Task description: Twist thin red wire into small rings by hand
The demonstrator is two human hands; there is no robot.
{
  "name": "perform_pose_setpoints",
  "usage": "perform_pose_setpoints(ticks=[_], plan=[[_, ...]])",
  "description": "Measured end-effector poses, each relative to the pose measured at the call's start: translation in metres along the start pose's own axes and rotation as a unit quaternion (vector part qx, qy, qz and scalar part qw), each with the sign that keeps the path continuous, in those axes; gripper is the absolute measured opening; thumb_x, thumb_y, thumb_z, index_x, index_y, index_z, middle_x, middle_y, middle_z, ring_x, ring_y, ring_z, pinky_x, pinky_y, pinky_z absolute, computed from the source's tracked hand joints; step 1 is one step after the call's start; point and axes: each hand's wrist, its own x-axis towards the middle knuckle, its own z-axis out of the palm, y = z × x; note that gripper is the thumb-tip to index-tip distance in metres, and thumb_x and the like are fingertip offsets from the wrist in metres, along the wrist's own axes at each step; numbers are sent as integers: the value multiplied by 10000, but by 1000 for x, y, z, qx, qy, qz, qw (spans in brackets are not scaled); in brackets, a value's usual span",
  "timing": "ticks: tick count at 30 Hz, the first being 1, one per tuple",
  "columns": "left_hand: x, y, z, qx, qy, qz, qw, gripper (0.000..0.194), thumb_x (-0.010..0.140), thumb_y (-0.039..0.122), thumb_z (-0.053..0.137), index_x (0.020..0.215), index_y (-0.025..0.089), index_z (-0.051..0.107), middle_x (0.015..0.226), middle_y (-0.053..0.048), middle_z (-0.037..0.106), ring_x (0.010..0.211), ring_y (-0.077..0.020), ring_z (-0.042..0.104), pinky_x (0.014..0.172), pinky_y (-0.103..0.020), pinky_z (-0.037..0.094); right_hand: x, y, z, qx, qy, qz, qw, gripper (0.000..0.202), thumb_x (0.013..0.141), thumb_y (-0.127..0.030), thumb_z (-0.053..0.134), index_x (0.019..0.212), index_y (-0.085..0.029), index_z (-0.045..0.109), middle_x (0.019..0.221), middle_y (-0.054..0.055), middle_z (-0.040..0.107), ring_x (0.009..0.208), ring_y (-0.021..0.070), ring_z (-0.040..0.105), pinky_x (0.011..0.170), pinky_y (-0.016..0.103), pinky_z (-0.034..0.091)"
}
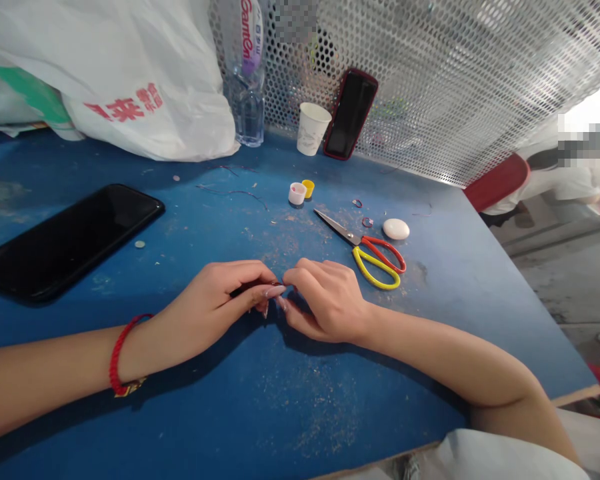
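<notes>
Over the middle of a blue table [300, 413], my left hand [225, 293] is closed, its thumb pinched against the fingers. My right hand [325, 300] is also closed, thumb and forefinger together, its fingertips almost meeting those of the left. Something small and dark seems to lie between the fingertips, but the fingers hide it. Beyond my right hand lie scissors [353, 241] with one red and one yellow handle. Two tiny dark red rings [367, 222] and a white rounded object [396, 229] rest near the scissors.
A small white cap [297, 193] and a yellow cap [308, 189] stand farther back. A paper cup [313, 129], a propped phone [351, 115] and a water bottle [249, 100] line the perforated metal panel [420, 87]. At left are a black phone [70, 240] and a white plastic bag [145, 73].
</notes>
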Motion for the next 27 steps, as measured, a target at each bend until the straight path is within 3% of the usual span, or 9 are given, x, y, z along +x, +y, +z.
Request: perform_pose_setpoints(ticks=[10,17,27], plan=[[2,-1,1,26,-9,0,1000,396,1078,458,623,791,200,713,718,32,700,671,-144,626,647,-263,452,-2,2,1,0,-59,-4,998,285,1105,-342,400,1012,-175,612,803,23,626,682,172,505,616,330,327],[1,0,2,38,-3,-12,999,389,1047,492,661,793,201,711,722,33,713,668,-143,620,631,-258,439,-1,4,3,24,-94,-17,995,284,1091,-268,358,935,-181,578,785,26,605,679,181,490,636,335,321],[1,1,2,23,8,-10,1000,356,1070,437,634,811,202,701,724,31,698,674,-145,617,658,-260,461,-3,4,4,41,-98,7,994,284,1128,-315,369,1025,-172,591,835,34,638,690,177,513,650,322,343]])
